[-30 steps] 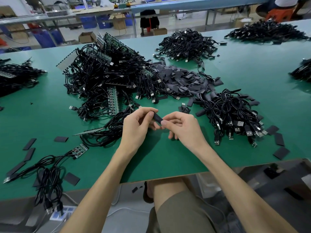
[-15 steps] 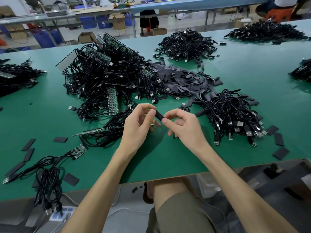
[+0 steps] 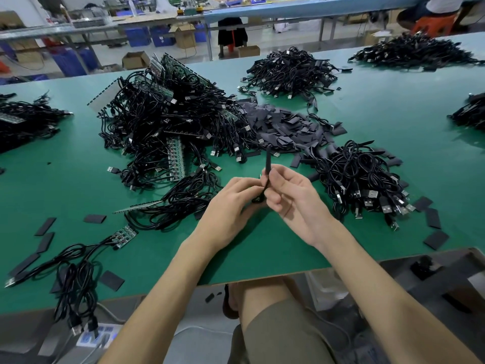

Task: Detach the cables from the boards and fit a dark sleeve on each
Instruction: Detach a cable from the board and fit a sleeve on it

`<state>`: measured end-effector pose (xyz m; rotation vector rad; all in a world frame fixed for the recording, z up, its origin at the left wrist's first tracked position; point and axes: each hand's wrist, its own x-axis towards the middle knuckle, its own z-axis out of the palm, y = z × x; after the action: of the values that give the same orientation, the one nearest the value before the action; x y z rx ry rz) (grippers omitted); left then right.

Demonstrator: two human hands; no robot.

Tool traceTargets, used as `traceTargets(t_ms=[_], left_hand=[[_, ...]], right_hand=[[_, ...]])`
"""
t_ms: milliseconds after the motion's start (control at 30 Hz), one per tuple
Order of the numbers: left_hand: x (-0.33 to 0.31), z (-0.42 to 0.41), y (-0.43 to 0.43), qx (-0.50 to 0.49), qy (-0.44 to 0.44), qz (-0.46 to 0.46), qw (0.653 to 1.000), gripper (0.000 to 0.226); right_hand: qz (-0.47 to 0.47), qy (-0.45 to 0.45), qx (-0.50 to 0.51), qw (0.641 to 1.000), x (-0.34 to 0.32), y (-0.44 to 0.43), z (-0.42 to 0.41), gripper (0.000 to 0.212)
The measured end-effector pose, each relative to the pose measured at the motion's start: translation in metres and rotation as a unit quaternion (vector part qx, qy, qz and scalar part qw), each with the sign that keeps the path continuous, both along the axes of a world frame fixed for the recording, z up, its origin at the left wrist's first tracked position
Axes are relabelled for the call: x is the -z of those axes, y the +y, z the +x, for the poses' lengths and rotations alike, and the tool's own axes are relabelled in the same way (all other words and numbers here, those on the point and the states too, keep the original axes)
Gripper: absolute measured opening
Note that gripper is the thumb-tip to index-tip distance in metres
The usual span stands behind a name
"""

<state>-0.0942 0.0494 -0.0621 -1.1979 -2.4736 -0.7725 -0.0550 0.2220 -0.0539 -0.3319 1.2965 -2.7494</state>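
**Sleeve Meets Cable**

My right hand pinches a dark sleeve that points up, over the green table. My left hand grips a black cable just under it. The sleeve looks thin and floppy. If I push too fast, I think the cable end could miss the hole, or the sleeve could bend and slip away.

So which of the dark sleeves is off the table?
The sleeve standing upright, pinched by the right hand, above the cable in the left hand; the rest lie flat on the table or heaped.
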Motion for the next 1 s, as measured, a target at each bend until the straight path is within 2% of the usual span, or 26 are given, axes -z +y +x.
traceTargets(t_ms=[133, 233, 367, 433, 500, 533, 633, 767, 867, 933, 1000], left_hand=[[-0.002, 0.003, 0.003, -0.016, 0.012, 0.04, 0.999, 0.031], [-0.004, 0.002, 0.0, -0.034, -0.037, 0.143, 0.988, 0.01], [-0.019, 0.005, 0.008, -0.039, -0.114, 0.219, 0.968, 0.016], [-0.036, 0.006, 0.023, -0.033, -0.185, 0.279, 0.942, 0.019], [-0.055, 0.006, 0.04, -0.005, -0.279, 0.327, 0.903, 0.022], [-0.064, 0.006, 0.048, 0.008, -0.318, 0.33, 0.889, 0.023], [-0.083, 0.006, 0.079, 0.045, -0.37, 0.283, 0.884, 0.029], [-0.095, 0.01, 0.12, 0.095, -0.502, 0.261, 0.819, 0.04], [-0.085, 0.007, 0.125, 0.056, -0.473, 0.254, 0.842, 0.038], [-0.074, 0.003, 0.113, 0.019, -0.382, 0.267, 0.885, 0.026], [-0.064, -0.003, 0.092, -0.033, -0.271, 0.247, 0.93, 0.02]], right_hand=[[-0.017, -0.029, 0.064, 0.997, 0.001, 0.002, -0.003, 0.015], [0.069, -0.063, 0.129, 0.987, 0.004, 0.001, -0.005, 0.017], [0.175, -0.075, 0.163, 0.968, 0.011, -0.005, -0.008, 0.015], [0.199, -0.071, 0.166, 0.963, 0.011, -0.008, -0.008, 0.015], [0.185, -0.063, 0.159, 0.968, 0.01, -0.01, -0.006, 0.018], [0.178, -0.058, 0.157, 0.97, 0.01, -0.011, -0.006, 0.02], [0.217, -0.068, 0.178, 0.957, 0.01, -0.012, -0.005, 0.026], [0.295, -0.102, 0.192, 0.93, 0.004, -0.013, -0.005, 0.031], [0.319, -0.115, 0.187, 0.922, 0.004, -0.01, -0.006, 0.026], [0.308, -0.104, 0.192, 0.926, 0.004, -0.011, -0.004, 0.023], [0.254, -0.071, 0.191, 0.946, 0.004, -0.014, -0.002, 0.017]])
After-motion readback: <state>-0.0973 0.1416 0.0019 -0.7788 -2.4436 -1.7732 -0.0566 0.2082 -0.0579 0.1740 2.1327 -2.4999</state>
